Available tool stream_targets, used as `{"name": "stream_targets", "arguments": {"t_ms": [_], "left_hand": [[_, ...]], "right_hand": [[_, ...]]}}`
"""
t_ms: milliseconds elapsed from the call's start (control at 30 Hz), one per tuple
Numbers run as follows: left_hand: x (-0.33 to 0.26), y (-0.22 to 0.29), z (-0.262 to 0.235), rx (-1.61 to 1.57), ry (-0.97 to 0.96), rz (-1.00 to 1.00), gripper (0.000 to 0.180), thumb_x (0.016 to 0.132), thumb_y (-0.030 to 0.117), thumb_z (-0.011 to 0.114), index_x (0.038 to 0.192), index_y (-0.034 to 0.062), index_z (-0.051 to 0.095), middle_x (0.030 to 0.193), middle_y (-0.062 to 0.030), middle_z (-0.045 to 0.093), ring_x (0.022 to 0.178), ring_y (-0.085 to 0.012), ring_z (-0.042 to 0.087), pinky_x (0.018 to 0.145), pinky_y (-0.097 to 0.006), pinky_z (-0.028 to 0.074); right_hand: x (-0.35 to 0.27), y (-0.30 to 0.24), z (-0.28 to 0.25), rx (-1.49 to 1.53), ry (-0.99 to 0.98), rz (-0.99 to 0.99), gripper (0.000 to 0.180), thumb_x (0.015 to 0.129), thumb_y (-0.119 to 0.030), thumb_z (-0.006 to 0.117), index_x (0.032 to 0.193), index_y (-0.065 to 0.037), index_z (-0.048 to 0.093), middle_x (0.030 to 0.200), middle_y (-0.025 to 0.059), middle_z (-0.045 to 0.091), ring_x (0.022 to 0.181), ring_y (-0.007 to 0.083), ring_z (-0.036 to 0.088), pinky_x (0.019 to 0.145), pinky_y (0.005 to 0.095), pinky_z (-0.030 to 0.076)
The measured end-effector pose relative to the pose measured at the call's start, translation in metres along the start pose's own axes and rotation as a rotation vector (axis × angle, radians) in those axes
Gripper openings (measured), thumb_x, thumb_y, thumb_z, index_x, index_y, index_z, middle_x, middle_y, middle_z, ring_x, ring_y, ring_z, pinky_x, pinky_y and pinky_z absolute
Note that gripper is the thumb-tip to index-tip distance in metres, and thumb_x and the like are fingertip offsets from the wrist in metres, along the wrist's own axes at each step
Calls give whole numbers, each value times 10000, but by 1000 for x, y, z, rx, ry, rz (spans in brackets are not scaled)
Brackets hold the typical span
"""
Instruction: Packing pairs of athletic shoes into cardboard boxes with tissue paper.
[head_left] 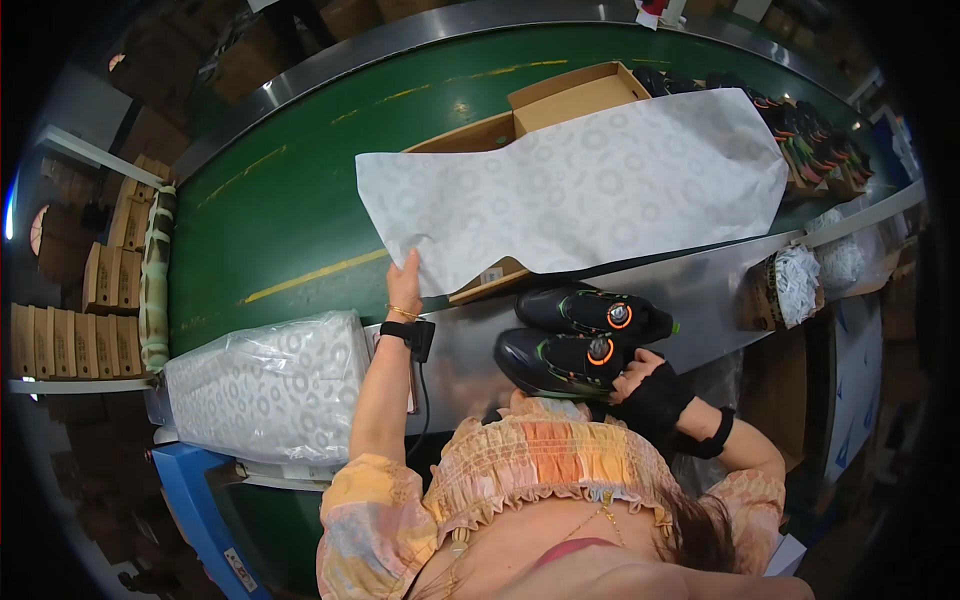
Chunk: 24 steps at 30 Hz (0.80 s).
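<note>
Green belt [230, 235] lies beyond; the left hand [405, 283] pinches the paper [600, 180] by its near left corner, spread rightward over the box [580, 92]; nearer the body, the shoes [545, 362] point toes left, heels toward the closer right hand [652, 388], fingers curled against one (whether gripping, I cannot tell).

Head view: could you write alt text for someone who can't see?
A person's left hand holds the edge of a patterned white sheet partly hiding a cardboard box on a green surface. The gloved right hand is at the heel of one of two black shoes.
</note>
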<state>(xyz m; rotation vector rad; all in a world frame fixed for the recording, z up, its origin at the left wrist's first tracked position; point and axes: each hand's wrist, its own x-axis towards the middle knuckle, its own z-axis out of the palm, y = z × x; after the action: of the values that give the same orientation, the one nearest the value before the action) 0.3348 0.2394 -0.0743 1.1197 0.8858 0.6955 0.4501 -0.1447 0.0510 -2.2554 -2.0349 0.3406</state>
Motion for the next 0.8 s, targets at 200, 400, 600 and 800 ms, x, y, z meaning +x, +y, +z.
{"name": "stream_targets", "arguments": {"t_ms": [200,400,600,800], "left_hand": [[14,12,-41,335,104,259,282,821,211,528,938,-45,542,860,-61,577,760,-122,502,680,-261,411],[1,61,-31,408,91,348,235,817,200,536,875,-27,551,766,-30,572,665,-85,472,594,-239,400],[-34,101,33,189,-120,380,201,804,197,571,825,-1,546,652,4,512,581,-55,436,504,-237,372],[-8,61,82,562,-517,147,556,766,434,564,1026,-55,519,920,-155,589,854,-218,560,728,-308,447]], "right_hand": [[67,9,-69,1311,142,261,296,736,-252,609,905,-11,577,732,9,588,668,108,547,612,251,429],[201,86,15,1062,426,585,247,699,-301,610,674,-55,601,672,83,565,616,178,536,547,311,426],[283,41,42,420,551,81,255,631,-333,616,636,-79,591,616,171,533,652,326,536,707,391,439],[293,42,108,507,344,-88,302,831,-268,420,1083,-111,473,1051,63,485,975,193,460,851,290,375]]}}
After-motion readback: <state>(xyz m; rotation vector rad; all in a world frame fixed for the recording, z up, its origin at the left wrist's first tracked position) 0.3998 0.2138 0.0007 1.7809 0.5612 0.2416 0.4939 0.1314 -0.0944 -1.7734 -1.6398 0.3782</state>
